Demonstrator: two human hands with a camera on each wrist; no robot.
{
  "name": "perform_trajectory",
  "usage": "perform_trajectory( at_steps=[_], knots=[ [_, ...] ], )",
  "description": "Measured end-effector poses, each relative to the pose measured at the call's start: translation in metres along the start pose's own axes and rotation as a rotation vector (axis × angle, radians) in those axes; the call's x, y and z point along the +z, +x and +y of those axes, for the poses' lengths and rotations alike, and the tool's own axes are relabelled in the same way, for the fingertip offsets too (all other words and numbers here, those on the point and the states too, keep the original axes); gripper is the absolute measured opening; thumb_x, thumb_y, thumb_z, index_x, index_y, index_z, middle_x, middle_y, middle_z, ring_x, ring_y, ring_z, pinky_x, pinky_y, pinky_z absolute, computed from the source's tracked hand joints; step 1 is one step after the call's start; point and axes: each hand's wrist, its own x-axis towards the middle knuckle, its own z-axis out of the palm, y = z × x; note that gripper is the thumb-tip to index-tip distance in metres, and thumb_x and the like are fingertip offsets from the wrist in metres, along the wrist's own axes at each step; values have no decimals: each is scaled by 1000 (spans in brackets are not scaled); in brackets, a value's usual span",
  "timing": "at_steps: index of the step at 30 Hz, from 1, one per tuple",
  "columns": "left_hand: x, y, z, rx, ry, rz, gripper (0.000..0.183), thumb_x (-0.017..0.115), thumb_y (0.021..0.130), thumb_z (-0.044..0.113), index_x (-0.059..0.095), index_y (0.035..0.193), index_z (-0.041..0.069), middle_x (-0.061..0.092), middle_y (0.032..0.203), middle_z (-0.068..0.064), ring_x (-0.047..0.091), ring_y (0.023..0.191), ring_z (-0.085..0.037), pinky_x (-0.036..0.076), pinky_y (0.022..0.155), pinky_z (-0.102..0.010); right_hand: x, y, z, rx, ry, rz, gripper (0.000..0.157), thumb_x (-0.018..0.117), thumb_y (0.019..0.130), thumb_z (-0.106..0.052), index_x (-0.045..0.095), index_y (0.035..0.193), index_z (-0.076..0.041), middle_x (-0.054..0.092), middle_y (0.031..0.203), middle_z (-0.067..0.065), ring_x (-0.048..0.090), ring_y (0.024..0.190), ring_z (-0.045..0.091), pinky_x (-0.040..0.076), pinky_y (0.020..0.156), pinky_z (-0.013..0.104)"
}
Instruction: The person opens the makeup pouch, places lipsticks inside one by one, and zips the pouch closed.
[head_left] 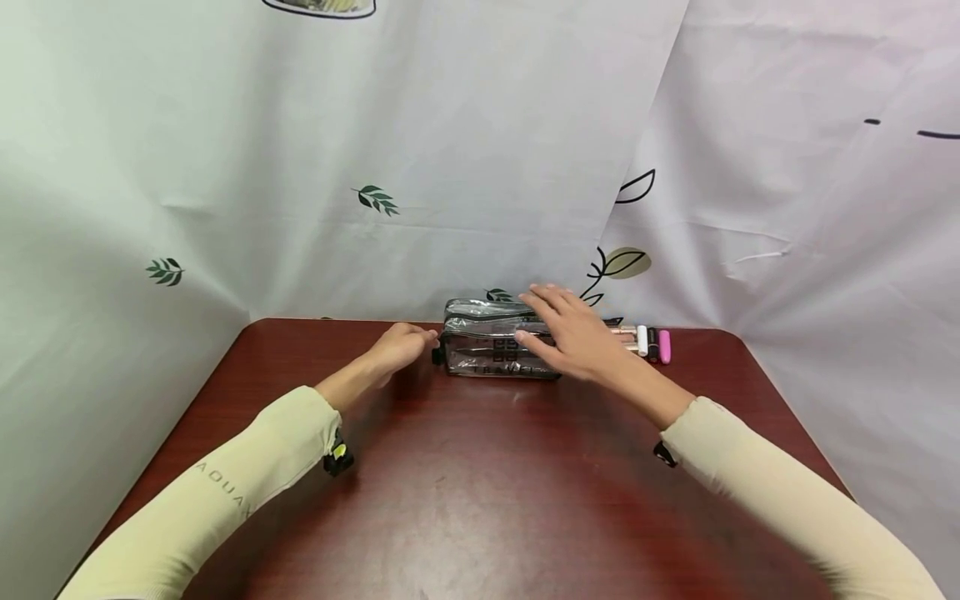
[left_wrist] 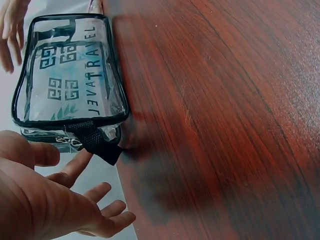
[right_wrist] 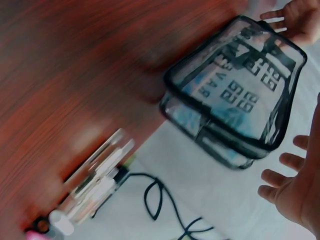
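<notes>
A clear zip pouch (head_left: 498, 357) with black trim and "TRAVEL" printed on it sits at the table's far edge. At its left end is my left hand (head_left: 397, 350). In the left wrist view that hand's thumb and index finger are spread apart close to the zipper pull (left_wrist: 74, 142), the index fingertip right at the black strap tab (left_wrist: 95, 142); the other fingers extend loosely. My right hand (head_left: 577, 337), fingers extended, overlaps the pouch's right part in the head view. The right wrist view has its fingertips (right_wrist: 272, 177) beside the pouch, with a gap between.
Several slim cosmetic tubes (right_wrist: 97, 182) lie right of the pouch along the far edge, with white, black and pink (head_left: 665, 347) ends. A white printed cloth (head_left: 465, 167) hangs behind the dark red table (head_left: 480, 483).
</notes>
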Motion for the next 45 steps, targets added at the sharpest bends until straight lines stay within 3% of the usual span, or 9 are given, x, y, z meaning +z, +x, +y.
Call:
perform_trajectory(
  at_steps=[6, 9, 19, 25, 31, 36, 41, 45],
  knots=[
    [3, 1, 4, 15, 1, 6, 50, 47, 121, 31, 71, 147, -6, 62, 163, -23, 42, 166, -41, 34, 137, -57, 6, 17, -15, -47, -37, 8, 66, 54, 117, -47, 51, 170, -7, 49, 174, 24, 44, 164, 50, 32, 137, 66],
    [6, 2, 4, 17, -6, 18, 49, 48, 120, 29, 74, 142, -6, 62, 163, -22, 44, 164, -40, 34, 137, -57, 9, 25, -21, -27, -42, -11, 64, 52, 118, -45, 49, 171, -9, 48, 176, 23, 43, 164, 50, 30, 137, 68],
    [16, 1, -3, -6, -37, 91, 45, 56, 116, 30, 78, 133, -5, 67, 155, -21, 54, 153, -37, 40, 133, -55, 23, 39, -31, 127, -89, -152, 81, 43, 112, -74, 37, 179, -29, 25, 189, 7, 13, 177, 45, 5, 142, 69],
    [14, 2, -4, -19, -100, 84, 40, 62, 114, 24, 74, 137, -6, 61, 166, -19, 48, 162, -40, 38, 135, -57, 30, 37, -30, 187, -72, -203, 91, 45, 107, -81, 24, 182, -34, 19, 191, 11, 10, 177, 47, 5, 141, 72],
    [9, 5, -2, -35, -148, 51, 27, 60, 116, 24, 68, 119, -1, 57, 171, -16, 43, 167, -37, 34, 138, -55, 31, 39, -32, 233, -50, -203, 86, 36, 111, -78, 19, 183, -35, 16, 191, 13, 9, 177, 48, 3, 140, 74],
    [4, 5, 1, -21, -133, 56, 28, 59, 116, 26, 66, 111, -1, 59, 168, -17, 46, 164, -36, 34, 137, -55, 32, 42, -35, 272, -78, -209, 86, 34, 110, -82, 18, 183, -39, 16, 191, 12, 10, 176, 50, 4, 136, 81],
    [-3, 4, 8, -10, -114, 69, 34, 57, 116, 28, 68, 117, -4, 59, 166, -20, 46, 162, -38, 35, 136, -56, 33, 43, -35, 296, -98, -210, 86, 34, 107, -85, 18, 182, -44, 19, 191, 12, 13, 175, 52, 9, 130, 89],
    [-7, 2, 12, -26, -106, 43, 36, 56, 118, 29, 64, 122, -7, 52, 173, -22, 39, 168, -42, 32, 138, -59, 33, 42, -36, 308, -88, -210, 87, 37, 106, -85, 19, 181, -45, 20, 190, 13, 15, 175, 53, 13, 127, 92]
  ],
)
